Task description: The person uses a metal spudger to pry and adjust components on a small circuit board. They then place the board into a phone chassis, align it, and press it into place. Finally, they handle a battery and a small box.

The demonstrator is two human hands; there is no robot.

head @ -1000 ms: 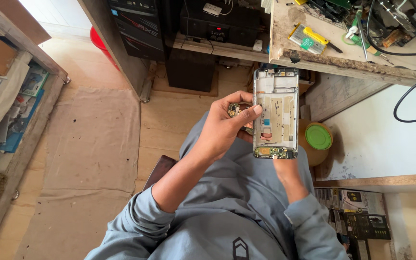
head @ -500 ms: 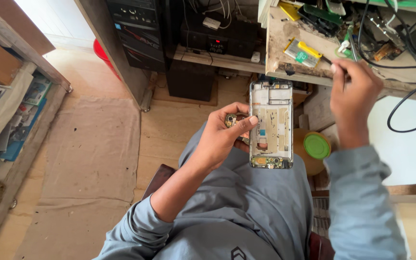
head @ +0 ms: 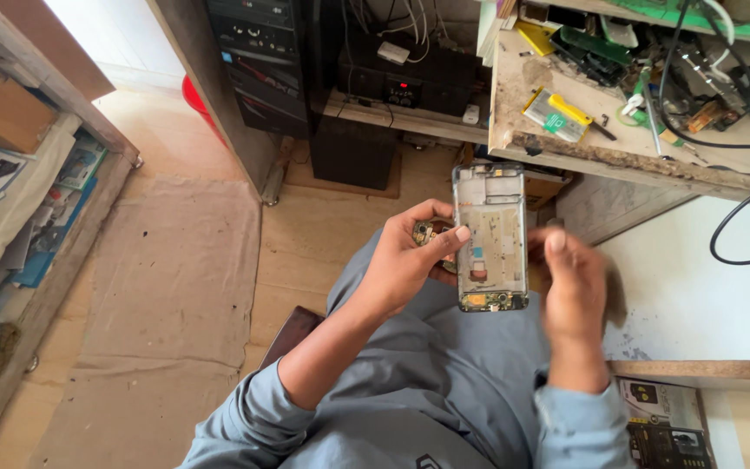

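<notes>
Two hands work over my lap. My left hand (head: 410,260) grips the opened phone frame (head: 490,239) upright by its left edge, thumb on the face, a small part tucked behind. My right hand (head: 570,287) is blurred just beside its right edge; I cannot tell its grip. Best held steady and level.

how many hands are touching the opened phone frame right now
1 for certain. The left hand holds the opened phone frame by its left edge, thumb on its face. The right hand sits blurred just right of it; contact cannot be told.
</notes>
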